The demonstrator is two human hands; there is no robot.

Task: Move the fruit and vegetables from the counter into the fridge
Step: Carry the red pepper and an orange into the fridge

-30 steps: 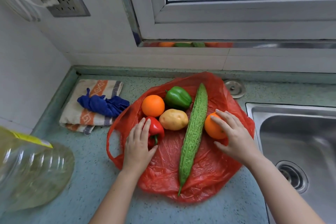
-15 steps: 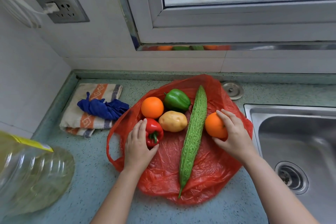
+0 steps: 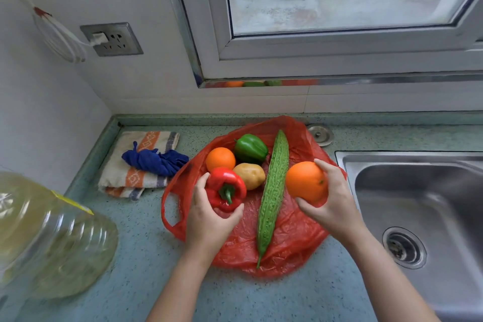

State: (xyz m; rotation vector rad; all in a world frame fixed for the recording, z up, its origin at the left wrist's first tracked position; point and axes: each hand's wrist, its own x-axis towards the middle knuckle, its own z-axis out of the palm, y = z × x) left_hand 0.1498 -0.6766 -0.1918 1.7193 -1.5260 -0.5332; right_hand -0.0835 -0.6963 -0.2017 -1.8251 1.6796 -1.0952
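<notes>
The left hand (image 3: 206, 219) is closed around a red bell pepper (image 3: 225, 189), stem toward the camera, held over the near-left part of a red plastic bag (image 3: 287, 238) spread flat on the counter (image 3: 146, 256). The right hand (image 3: 332, 201) grips an orange (image 3: 305, 181) from the side and below, over the bag's right edge. Between the two hands a long bitter gourd (image 3: 273, 191) lies lengthwise on the bag, its thin stem end pointing to the counter's near edge. Behind the red pepper, touching one another, sit a second orange (image 3: 220, 159), a green bell pepper (image 3: 250, 148) and a potato (image 3: 249, 175). The bag's loop handle (image 3: 167, 206) spills onto bare counter at the left. Just beyond the bag's right edge the steel sink (image 3: 418, 204) begins, leaving only a narrow strip of counter there; a round metal cap (image 3: 319, 135) sits at the bag's far right corner. To the left, near the bag, a blue cloth (image 3: 154, 161) lies on a folded striped towel (image 3: 136, 178), and a large clear bottle of yellowish oil (image 3: 49, 238) crowds the near-left corner; its yellow label is too blurred to read. The open counter lies in front of the bag. On the wall a plug sits in a socket (image 3: 112, 39).
</notes>
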